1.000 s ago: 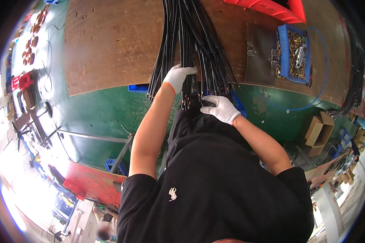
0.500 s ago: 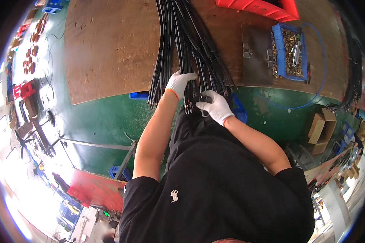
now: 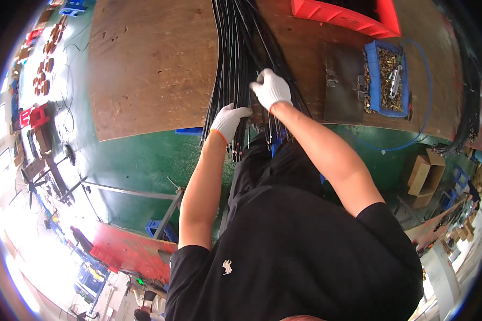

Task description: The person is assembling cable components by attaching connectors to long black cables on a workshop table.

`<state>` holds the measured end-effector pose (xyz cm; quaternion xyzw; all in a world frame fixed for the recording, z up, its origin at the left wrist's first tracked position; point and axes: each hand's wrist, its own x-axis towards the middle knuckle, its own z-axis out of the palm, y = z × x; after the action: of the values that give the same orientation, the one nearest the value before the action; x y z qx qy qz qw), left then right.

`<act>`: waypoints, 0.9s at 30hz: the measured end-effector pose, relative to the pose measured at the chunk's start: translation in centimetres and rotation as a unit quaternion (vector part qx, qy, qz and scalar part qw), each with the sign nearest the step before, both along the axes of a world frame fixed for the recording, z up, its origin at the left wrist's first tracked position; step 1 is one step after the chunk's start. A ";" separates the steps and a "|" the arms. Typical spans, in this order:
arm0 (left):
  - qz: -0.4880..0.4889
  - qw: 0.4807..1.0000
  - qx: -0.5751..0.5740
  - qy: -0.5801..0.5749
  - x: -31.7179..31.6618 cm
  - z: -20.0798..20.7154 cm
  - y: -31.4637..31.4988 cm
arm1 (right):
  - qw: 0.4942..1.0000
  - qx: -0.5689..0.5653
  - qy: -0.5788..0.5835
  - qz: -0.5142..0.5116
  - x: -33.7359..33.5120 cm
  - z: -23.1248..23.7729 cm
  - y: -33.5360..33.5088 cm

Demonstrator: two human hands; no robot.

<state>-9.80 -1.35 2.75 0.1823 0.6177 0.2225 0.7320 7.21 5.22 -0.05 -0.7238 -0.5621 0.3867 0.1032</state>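
A long bundle of black cables [image 3: 230,59] lies across the wooden table, and its cut ends hang over the near edge. Reddish and pale tips show at these ends. My left hand [image 3: 228,122], in a white glove with an orange cuff, is closed round part of the bundle just above the ends. Farther up and to the right is my right hand [image 3: 272,88], gloved the same way. Its fingers are curled together at the bundle, pinching what looks like a single black cable; the fingertips partly hide it.
On the table's right stands a blue bin [image 3: 374,85] of small brass-coloured parts, with a metal tool [image 3: 395,80] on top. A dark plate [image 3: 344,80] lies beside it. A red crate [image 3: 348,18] sits at the back, and a cardboard box [image 3: 426,176] stands low on the right.
My right hand has moved up and away from the cable ends, to a point farther along the bundle. My left hand keeps its hold near the ends. The view has shifted slightly.
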 end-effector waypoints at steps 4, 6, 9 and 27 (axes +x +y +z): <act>-0.003 1.000 0.021 -0.004 -0.1 -1.3 -0.2 | 0.999 0.045 -0.008 0.004 0.4 -0.4 2.0; -0.014 0.998 0.023 0.051 0.9 -0.9 0.0 | 0.987 0.091 0.130 -0.040 2.0 -0.8 0.9; -0.030 0.990 0.062 0.120 1.4 -2.3 -0.2 | 0.969 0.076 0.230 -0.050 5.9 0.8 -2.7; 0.088 0.957 0.135 0.239 6.5 -7.4 -1.0 | 0.961 0.144 0.039 -0.231 33.8 5.4 -5.2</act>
<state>-3.32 -2.40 -4.68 0.2720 0.7527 0.3175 0.5087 41.06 0.02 5.38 -0.7961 -0.4245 0.2950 0.3147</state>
